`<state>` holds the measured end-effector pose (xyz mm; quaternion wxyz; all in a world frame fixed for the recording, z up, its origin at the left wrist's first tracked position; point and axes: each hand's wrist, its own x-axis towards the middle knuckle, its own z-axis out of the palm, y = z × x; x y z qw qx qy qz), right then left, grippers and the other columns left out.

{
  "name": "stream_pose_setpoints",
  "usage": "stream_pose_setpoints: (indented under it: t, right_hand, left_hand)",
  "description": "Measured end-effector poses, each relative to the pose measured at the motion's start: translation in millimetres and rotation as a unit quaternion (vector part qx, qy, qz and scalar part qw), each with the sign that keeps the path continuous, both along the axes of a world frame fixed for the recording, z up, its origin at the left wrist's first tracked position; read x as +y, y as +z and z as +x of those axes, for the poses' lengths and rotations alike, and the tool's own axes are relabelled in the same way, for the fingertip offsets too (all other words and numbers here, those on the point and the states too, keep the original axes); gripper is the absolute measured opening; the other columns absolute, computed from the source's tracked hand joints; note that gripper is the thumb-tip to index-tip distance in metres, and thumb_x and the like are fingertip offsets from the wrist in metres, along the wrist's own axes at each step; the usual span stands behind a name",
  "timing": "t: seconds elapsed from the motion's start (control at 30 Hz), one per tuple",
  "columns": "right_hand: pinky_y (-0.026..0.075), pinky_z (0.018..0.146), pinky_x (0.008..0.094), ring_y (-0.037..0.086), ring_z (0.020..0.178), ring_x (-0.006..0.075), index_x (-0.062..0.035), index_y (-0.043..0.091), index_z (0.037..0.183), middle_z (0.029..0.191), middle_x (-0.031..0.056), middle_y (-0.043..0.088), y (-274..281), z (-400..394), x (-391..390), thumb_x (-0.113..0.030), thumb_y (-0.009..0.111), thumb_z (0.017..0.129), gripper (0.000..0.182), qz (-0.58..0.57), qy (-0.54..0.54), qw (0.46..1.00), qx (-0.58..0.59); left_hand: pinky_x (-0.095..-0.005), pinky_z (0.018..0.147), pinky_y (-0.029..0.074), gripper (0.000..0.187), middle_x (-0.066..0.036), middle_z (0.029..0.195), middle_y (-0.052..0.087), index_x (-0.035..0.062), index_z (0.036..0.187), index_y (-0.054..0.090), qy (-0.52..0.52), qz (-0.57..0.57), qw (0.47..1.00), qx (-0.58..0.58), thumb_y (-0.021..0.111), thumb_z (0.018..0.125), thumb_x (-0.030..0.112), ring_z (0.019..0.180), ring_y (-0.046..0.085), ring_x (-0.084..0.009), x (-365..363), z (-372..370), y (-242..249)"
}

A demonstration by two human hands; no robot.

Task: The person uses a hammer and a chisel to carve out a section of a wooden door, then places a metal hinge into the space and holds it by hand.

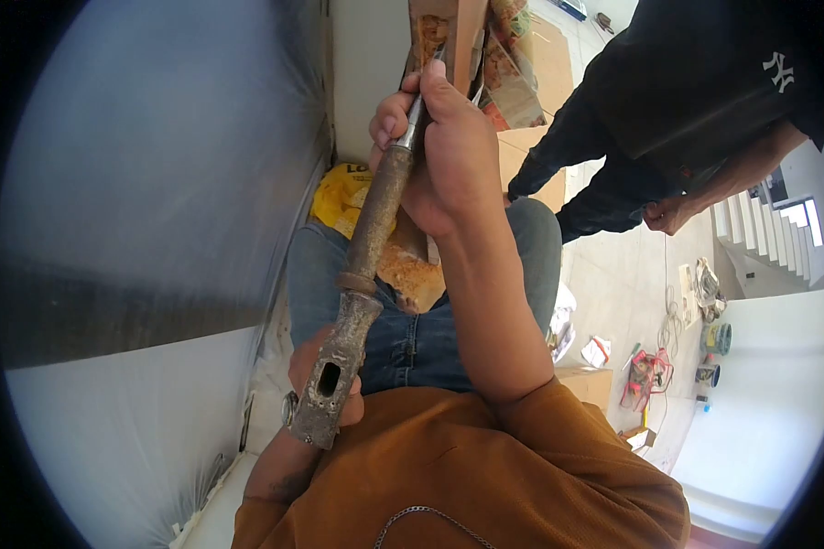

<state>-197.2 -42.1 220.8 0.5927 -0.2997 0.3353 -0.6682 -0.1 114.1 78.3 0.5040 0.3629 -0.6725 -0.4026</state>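
My right hand (pixel 453 151) is closed around the metal neck of a chisel (pixel 375 220), thumb laid along the blade. The blade points at a rough, splintered recess in a wooden beam (pixel 467 41); the hand partly hides its tip. Down from there, the chisel's worn handle runs toward a scuffed hammer head (pixel 343 343). In this view the hammer's face meets the handle's butt end. Behind the head, my left hand (pixel 352 407) is wrapped around the hammer, mostly hidden. A watch (pixel 289 408) is on that wrist. Wood chips (pixel 412 274) lie between my knees.
Plastic sheeting (pixel 156 229) hangs on the left. A yellow bag (pixel 339 197) sits past my left knee. Another person (pixel 687 101) in dark clothes stands close on the right. Tools, cords and a red item (pixel 648 377) lie on the floor, with buckets (pixel 718 339) by the wall.
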Motion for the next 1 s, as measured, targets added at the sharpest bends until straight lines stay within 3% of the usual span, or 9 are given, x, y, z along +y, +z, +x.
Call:
stream_pose_setpoints:
  t: [0.07, 0.17, 0.27, 0.47, 0.57, 0.7, 0.83, 0.9, 1.0]
  right_hand:
    - [0.043, 0.057, 0.033, 0.051, 0.066, 0.0179, -0.0112, 0.045, 0.1, 0.068, 0.0038, 0.052, 0, 1, -1, -0.037, 0.037, 0.11, 0.029, 0.006, -0.011, 1.0, 0.013]
    - [0.043, 0.057, 0.0334, 0.051, 0.066, 0.0179, -0.0114, 0.045, 0.1, 0.068, 0.0039, 0.052, 1, 0, 0, -0.037, 0.036, 0.11, 0.029, -0.005, 0.002, 1.0, 0.004]
    - [0.044, 0.058, 0.0336, 0.052, 0.067, 0.0175, -0.0116, 0.045, 0.1, 0.068, 0.0038, 0.052, -3, -1, -4, -0.036, 0.036, 0.11, 0.028, -0.001, -0.013, 1.0, 0.009]
    - [0.04, 0.056, 0.0302, 0.048, 0.065, 0.0163, -0.0129, 0.045, 0.1, 0.067, 0.0027, 0.05, 5, 3, 2, -0.037, 0.037, 0.11, 0.028, 0.021, -0.006, 1.0, -0.006]
    - [0.039, 0.055, 0.0294, 0.047, 0.065, 0.0161, -0.0132, 0.045, 0.101, 0.067, 0.0021, 0.048, 7, 3, 0, -0.038, 0.037, 0.11, 0.028, 0.028, 0.004, 0.999, -0.019]
    - [0.039, 0.056, 0.0286, 0.046, 0.067, 0.0159, -0.0135, 0.045, 0.1, 0.068, 0.0015, 0.047, 10, 2, 1, -0.039, 0.037, 0.11, 0.028, 0.021, 0.003, 1.0, 0.004]
    - [0.038, 0.056, 0.028, 0.045, 0.067, 0.0156, -0.0136, 0.046, 0.099, 0.068, 0.001, 0.046, 11, 4, 2, -0.039, 0.036, 0.11, 0.029, 0.036, -0.005, 0.999, -0.006]
    - [0.038, 0.056, 0.028, 0.045, 0.067, 0.0156, -0.0136, 0.046, 0.098, 0.069, 0.0009, 0.045, 11, 3, 1, -0.039, 0.036, 0.11, 0.029, 0.032, -0.008, 0.999, -0.004]
    - [0.039, 0.058, 0.0289, 0.045, 0.068, 0.0153, -0.0143, 0.046, 0.097, 0.069, 0.0006, 0.044, 12, 3, -2, -0.038, 0.037, 0.11, 0.029, 0.023, 0.002, 1.0, -0.003]
  left_hand:
    - [-0.0394, 0.06, 0.051, 0.033, -0.014, 0.086, 0.07, -0.0005, 0.099, 0.068, 0.001, 0.05, 0.999, -0.015, 0.061, 0.078, 0.023, 0.068, 0.066, -0.0337, -1, -1, -3]
    - [-0.0399, 0.058, 0.05, 0.032, -0.014, 0.083, 0.068, 0.0011, 0.099, 0.069, 0.008, -0.092, 0.993, 0.067, 0.062, 0.078, 0.024, 0.067, 0.064, -0.0349, 2, -6, -8]
    - [-0.0411, 0.06, 0.051, 0.03, -0.017, 0.082, 0.066, 0.0013, 0.099, 0.068, 0.026, 0.038, 0.989, -0.137, 0.063, 0.077, 0.02, 0.069, 0.064, -0.0394, 1, 2, -6]
    - [-0.0446, 0.063, 0.05, 0.036, -0.017, 0.086, 0.068, 0.0009, 0.104, 0.066, -0.06, -0.061, 0.993, 0.08, 0.067, 0.073, 0.019, 0.073, 0.065, -0.0394, -7, 2, -13]
    - [-0.0424, 0.062, 0.051, 0.037, -0.016, 0.087, 0.068, 0.0013, 0.104, 0.065, 0.043, -0.029, 0.998, 0.021, 0.067, 0.072, 0.017, 0.073, 0.066, -0.0368, -7, -7, -21]
    - [-0.0411, 0.061, 0.051, 0.037, -0.015, 0.087, 0.068, 0.0015, 0.102, 0.064, 0.008, -0.056, 0.998, -0.019, 0.07, 0.07, 0.018, 0.071, 0.066, -0.0355, -2, 3, -8]
    - [-0.0369, 0.061, 0.051, 0.03, -0.014, 0.085, 0.068, 0.0029, 0.099, 0.061, -0.034, 0.029, 0.998, 0.033, 0.077, 0.079, 0.019, 0.07, 0.068, -0.032, -13, -5, 12]
    - [-0.0299, 0.062, 0.044, 0.026, -0.006, 0.084, 0.062, 0.005, 0.109, 0.064, -0.067, 0.035, 0.99, 0.118, 0.07, 0.095, 0.026, 0.073, 0.056, -0.0153, -9, -6, 14]
    - [-0.036, 0.059, 0.051, 0.027, -0.012, 0.082, 0.067, 0.0008, 0.104, 0.058, -0.035, -0.057, 0.993, 0.097, 0.07, 0.092, 0.022, 0.069, 0.068, -0.0292, -15, -11, 18]
